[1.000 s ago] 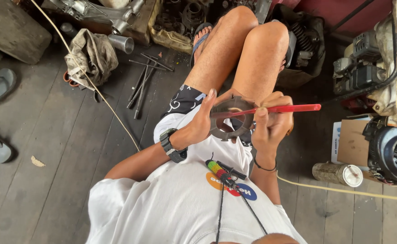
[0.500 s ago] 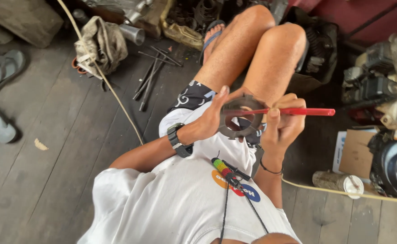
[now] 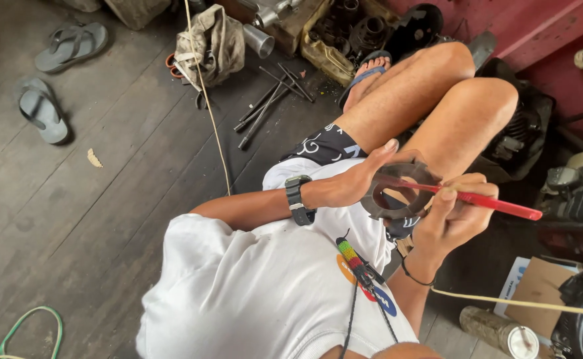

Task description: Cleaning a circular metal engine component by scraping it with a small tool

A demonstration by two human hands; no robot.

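Observation:
I sit on a dark plank floor with my knees drawn up. My left hand (image 3: 352, 181), a black watch on its wrist, grips a dark round metal ring part (image 3: 395, 201) with notched edges, held over my lap. My right hand (image 3: 452, 216) holds a thin red-handled tool (image 3: 497, 203) like a pen. Its tip reaches across the open centre of the ring. Both hands are close together in front of my thighs.
Several long dark metal rods (image 3: 265, 106) lie on the floor by a crumpled rag (image 3: 210, 41). Grey sandals (image 3: 42, 110) lie at the left. Engine parts (image 3: 358, 30) and machines (image 3: 580, 193) crowd the top and right. A cardboard box (image 3: 537, 286) and a can (image 3: 497, 330) are at lower right.
The view has shifted, so the hands sit further right and lower in the picture. The hands keep the same grip on ring and red tool.

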